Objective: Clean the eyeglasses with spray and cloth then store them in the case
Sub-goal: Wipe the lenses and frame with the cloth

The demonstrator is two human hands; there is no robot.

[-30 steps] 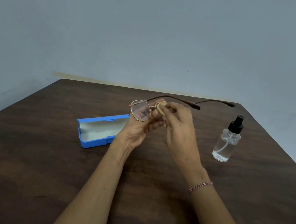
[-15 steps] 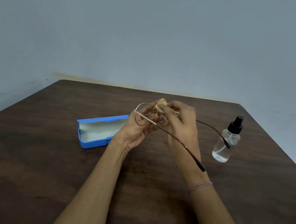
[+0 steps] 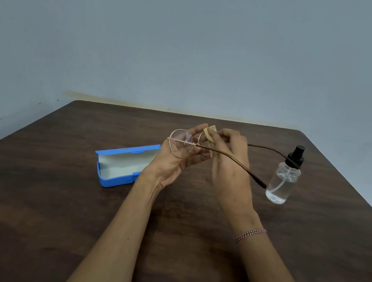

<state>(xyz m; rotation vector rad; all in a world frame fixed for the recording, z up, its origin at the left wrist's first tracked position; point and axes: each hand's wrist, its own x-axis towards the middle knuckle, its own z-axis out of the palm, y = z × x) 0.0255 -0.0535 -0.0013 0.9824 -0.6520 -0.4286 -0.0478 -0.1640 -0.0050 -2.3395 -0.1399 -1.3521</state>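
Left hand (image 3: pixel 172 163) holds eyeglasses (image 3: pixel 181 143) above table (image 3: pixel 50 205); right hand (image 3: pixel 231 169) presses yellow cloth (image 3: pixel 210 132) on lens. Open blue case (image 3: pixel 121 165) left, spray bottle (image 3: pixel 283 179) right.

I am seeing two bare forearms rising from the bottom of the frame, no sleeves showing on either. The right wrist is wearing a thin braided bracelet (image 3: pixel 250 234), pink and white, lying lower right of centre. The left hand (image 3: pixel 174 161) and right hand (image 3: pixel 231 169) are showing no rings that I can make out.
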